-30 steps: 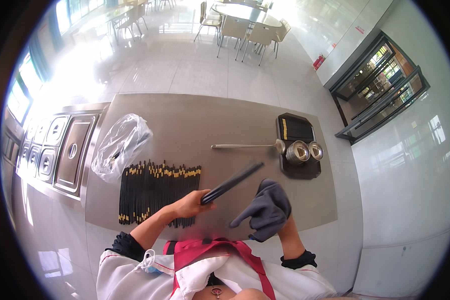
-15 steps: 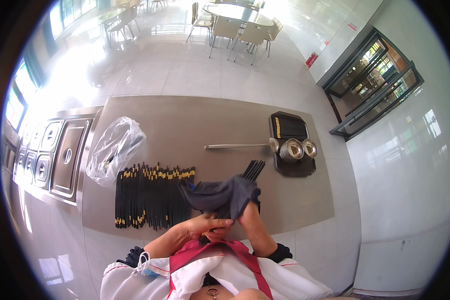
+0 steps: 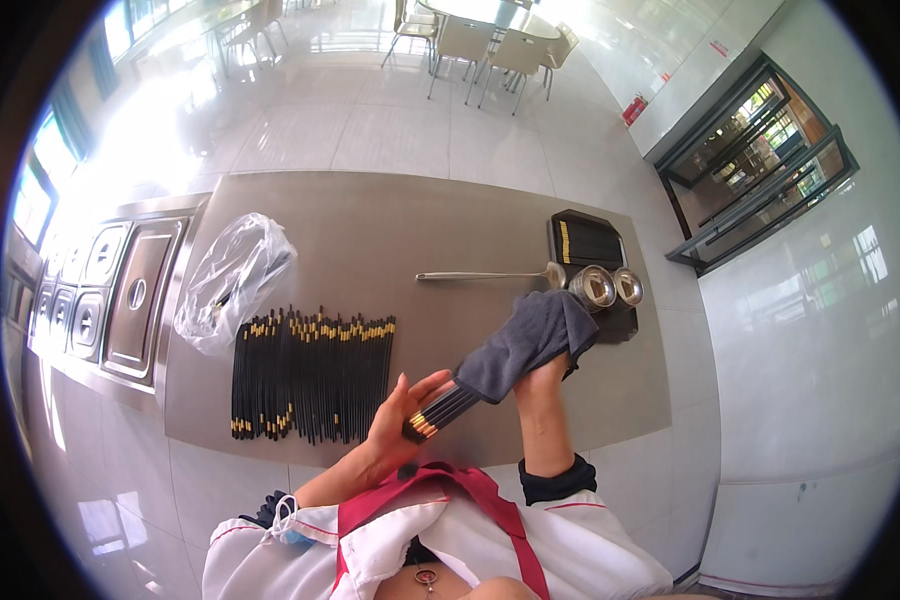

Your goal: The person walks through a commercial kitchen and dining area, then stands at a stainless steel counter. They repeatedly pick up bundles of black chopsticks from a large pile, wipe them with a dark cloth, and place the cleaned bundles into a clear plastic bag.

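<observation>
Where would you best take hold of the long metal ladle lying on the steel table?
Grip the ladle at the bare left end of its handle, coming from above: it lies flat, clear of other things, while its bowl end sits against the black tray and metal cups.

One head-worn fisheye view looks steeply down, close above the steel table (image 3: 390,230).

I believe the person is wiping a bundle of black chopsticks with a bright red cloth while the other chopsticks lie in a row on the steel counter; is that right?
Not quite: the head view shows the cloth is dark grey, not red. The right hand wraps it round the chopstick bundle, the left hand holds the bundle's end, and the other chopsticks lie in a row on the steel counter.
</observation>
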Demonstrator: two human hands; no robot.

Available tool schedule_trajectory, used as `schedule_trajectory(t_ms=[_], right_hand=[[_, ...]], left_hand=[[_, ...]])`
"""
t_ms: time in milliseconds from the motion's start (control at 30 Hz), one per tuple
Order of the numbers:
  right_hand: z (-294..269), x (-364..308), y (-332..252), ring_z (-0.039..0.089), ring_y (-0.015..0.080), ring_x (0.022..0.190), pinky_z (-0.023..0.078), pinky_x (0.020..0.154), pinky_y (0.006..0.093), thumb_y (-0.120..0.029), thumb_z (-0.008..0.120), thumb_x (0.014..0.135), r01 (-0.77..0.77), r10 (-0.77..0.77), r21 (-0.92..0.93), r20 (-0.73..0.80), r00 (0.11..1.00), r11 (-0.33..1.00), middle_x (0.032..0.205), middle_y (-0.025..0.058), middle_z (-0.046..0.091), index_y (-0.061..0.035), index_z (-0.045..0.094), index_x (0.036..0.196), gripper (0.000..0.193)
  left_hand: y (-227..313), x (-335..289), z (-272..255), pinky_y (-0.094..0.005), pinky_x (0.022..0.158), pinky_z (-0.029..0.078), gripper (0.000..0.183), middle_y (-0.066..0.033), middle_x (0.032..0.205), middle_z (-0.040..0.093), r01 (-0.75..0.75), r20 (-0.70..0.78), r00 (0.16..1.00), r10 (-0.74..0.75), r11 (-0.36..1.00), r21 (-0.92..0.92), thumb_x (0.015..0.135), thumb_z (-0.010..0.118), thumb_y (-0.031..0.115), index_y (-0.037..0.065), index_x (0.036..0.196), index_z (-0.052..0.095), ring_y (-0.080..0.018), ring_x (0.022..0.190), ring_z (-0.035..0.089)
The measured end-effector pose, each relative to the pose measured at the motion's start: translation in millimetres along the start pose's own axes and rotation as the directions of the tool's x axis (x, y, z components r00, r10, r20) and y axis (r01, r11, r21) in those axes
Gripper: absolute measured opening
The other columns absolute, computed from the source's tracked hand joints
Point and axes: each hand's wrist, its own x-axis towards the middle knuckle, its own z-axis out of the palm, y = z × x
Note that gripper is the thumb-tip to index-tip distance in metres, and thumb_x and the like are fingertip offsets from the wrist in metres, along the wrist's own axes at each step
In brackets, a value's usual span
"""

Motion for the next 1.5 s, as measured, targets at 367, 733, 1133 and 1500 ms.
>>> schedule_trajectory(t_ms=[367, 733, 1133, 1500], right_hand=[[-42.2, -21.0, 41.5, 0.054, 0.0130, 0.082, 0.048, 0.075, 0.0297, -0.034, 0.052, 0.099, -0.036, -0.024, -0.250, -0.234, 0.972, 0.968, 0.090, -0.0027, 0.054, -0.0141, 0.052, 0.101, 0.020], [36.8, -54.4, 58.3, 0.053, 0.0153, 0.064, 0.045, 0.057, 0.0298, -0.037, 0.057, 0.095, -0.238, 0.188, -0.355, -0.171, 0.967, 0.904, 0.073, 0.0005, 0.045, -0.0100, 0.052, 0.094, 0.028], [27.3, -49.4, 52.0, 0.061, 0.0227, 0.072, 0.050, 0.062, 0.0360, -0.029, 0.057, 0.091, -0.159, 0.169, -0.816, -0.076, 0.983, 0.555, 0.081, 0.0058, 0.057, -0.0044, 0.054, 0.111, 0.032], [-5.4, -32.9, 26.0, 0.060, 0.0212, 0.098, 0.051, 0.087, 0.0350, -0.037, 0.051, 0.096, -0.238, 0.136, -0.274, -0.346, 0.928, 0.932, 0.104, 0.0080, 0.061, -0.0059, 0.052, 0.121, 0.040]], left_hand=[[5.9, -20.0, 28.4, -0.0399, 0.061, 0.051, 0.049, -0.0185, 0.079, 0.065, -0.189, 0.268, 0.899, 0.347, -0.245, 0.951, 0.080, 0.073, 0.019, 0.001, 0.119, 0.050, -0.0313, 0.070, 0.066], [19.3, -22.2, 13.5, -0.0299, 0.067, 0.049, 0.031, -0.0051, 0.079, 0.064, 0.021, 0.131, 0.967, -0.219, 0.580, 0.814, 0.096, 0.061, 0.029, -0.001, 0.101, 0.061, -0.0143, 0.075, 0.062], [15.6, -36.3, 22.9, -0.0256, 0.072, 0.044, 0.050, -0.0075, 0.075, 0.061, 0.149, 0.313, 0.908, -0.278, 0.913, 0.380, 0.097, 0.055, 0.038, -0.009, 0.112, 0.062, -0.0134, 0.070, 0.055], [21.7, -37.5, 17.0, -0.0183, 0.045, 0.031, 0.035, -0.0051, 0.072, 0.059, 0.233, 0.151, 0.920, -0.362, 0.814, 0.532, 0.098, 0.056, 0.028, 0.000, 0.118, 0.056, -0.0063, 0.050, 0.043]])
